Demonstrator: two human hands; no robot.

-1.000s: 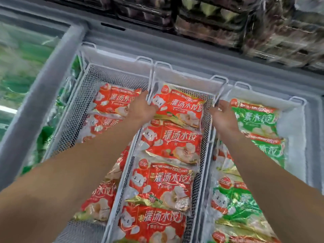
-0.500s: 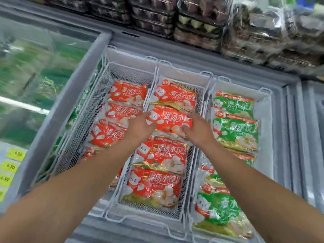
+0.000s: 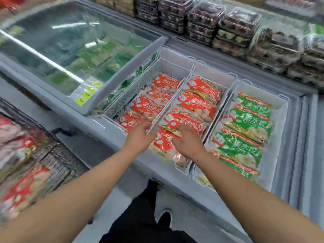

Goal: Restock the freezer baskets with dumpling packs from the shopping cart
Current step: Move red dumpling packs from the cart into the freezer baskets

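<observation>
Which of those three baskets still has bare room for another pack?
The left basket: bare mesh between its left wall and the red packs. The middle basket and the right basket, with green packs, look crowded.

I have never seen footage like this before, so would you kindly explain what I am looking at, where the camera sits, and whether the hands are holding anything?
There is no machine here: a person wears one wide-angle camera on the head, looking forward and down, so both bare forearms reach into the picture from below.

In front is an open chest freezer with three white wire baskets side by side. The left basket and the middle basket hold red dumpling packs; the right basket holds green dumpling packs.

The left hand and right hand reach over the nearest red pack in the middle basket. Blur hides whether either one grips it.

At the far left, more red packs lie in the shopping cart.
</observation>
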